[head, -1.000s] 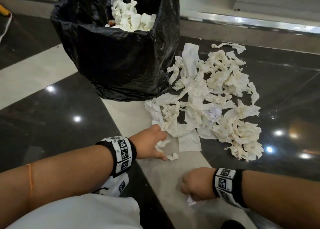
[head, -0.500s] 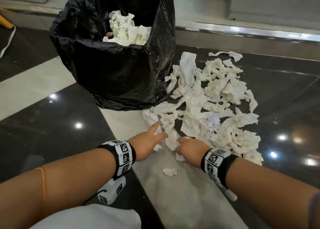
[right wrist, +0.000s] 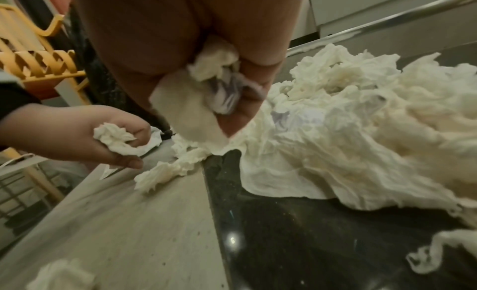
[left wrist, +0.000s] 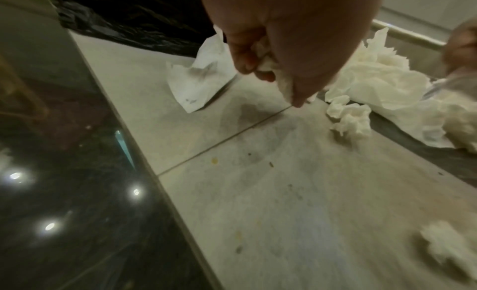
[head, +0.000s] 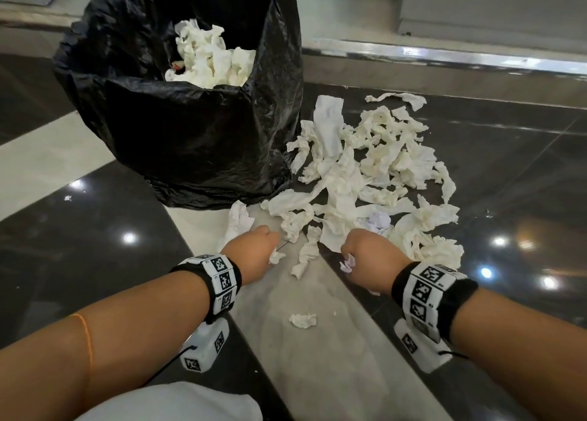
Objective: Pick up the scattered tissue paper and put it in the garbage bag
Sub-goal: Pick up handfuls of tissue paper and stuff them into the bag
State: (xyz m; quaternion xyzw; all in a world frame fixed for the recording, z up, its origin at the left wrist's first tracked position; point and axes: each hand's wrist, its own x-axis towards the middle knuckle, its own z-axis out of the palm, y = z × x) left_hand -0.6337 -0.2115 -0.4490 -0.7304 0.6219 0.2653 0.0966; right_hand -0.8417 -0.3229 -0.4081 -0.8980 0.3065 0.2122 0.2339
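Observation:
A black garbage bag [head: 197,134] stands open on the floor with crumpled white tissue [head: 211,59] inside. To its right lies a heap of scattered tissue paper [head: 365,179]. My left hand [head: 254,249] hovers at the heap's near left edge, fingers curled round a small wad of tissue [right wrist: 113,137]. My right hand [head: 365,249] is at the heap's near edge and grips a bunch of white and pale purple tissue [right wrist: 219,86]. One small loose wad [head: 302,320] lies on the pale tile between my forearms.
The floor is glossy dark stone [head: 95,245] crossed by pale tile strips [head: 317,357]. A flat tissue sheet [left wrist: 201,74] lies by the bag's base. A metal-edged step [head: 444,55] runs behind the heap. A yellow rack [right wrist: 38,66] stands at the left.
Both hands have moved forward to the near edge of the heap and closed on tissue. The right hand came up from the near tile. A small wad stays behind on the tile.

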